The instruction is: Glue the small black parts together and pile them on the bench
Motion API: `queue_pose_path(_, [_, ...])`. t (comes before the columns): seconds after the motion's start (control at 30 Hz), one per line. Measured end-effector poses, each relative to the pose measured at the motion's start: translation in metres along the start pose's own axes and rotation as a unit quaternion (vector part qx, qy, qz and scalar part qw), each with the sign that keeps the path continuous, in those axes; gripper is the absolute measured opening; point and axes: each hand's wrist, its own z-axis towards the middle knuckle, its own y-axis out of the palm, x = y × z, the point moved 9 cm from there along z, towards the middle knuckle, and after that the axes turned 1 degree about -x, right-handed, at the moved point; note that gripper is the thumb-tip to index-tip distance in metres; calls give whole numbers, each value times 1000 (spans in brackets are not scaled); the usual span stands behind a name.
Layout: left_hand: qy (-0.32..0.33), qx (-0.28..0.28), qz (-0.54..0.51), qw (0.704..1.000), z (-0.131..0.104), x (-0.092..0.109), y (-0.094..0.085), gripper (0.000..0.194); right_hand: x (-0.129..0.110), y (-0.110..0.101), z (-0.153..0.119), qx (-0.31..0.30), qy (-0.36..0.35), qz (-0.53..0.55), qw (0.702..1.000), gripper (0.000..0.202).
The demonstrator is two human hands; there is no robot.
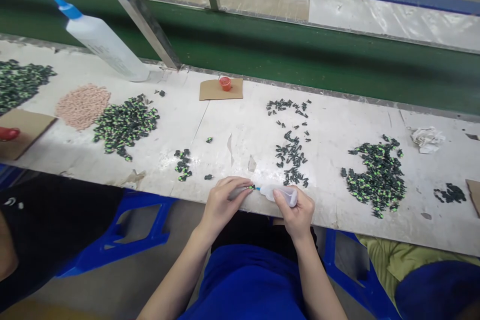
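Between thumb and fingertips, my left hand [227, 200] pinches a small black-and-green part [251, 187] at the table's front edge. Wrapped round a small translucent squeeze bottle [279, 194], my right hand [298, 212] points its thin blue tip at that part; whether the tip touches it I cannot tell. Just beyond my right hand lie loose small black pieces [291, 155] in a scattered strip. Left of my left hand sits a little cluster of black-and-green parts [183, 165], with a single one [209, 139] farther back.
A large white bottle with a blue nozzle [108, 45] stands at the back left near pink pieces [83, 106] and a black-green heap [125, 124]. A red cup [225, 83] sits on cardboard [210, 91]. Another heap [377, 175] and crumpled paper [427, 139] lie right. People sit on both sides.
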Motion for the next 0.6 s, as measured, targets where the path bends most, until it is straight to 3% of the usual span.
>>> queue_pose_path(0.4, [-2, -3, 0, 1000, -1, -1, 1, 12, 3, -3, -2, 21, -4, -1, 1000, 29])
queue_pose_path(0.6, [0, 1, 1, 1000, 0, 0, 0, 11, 1, 0, -2, 1, -15, 6, 1000, 24])
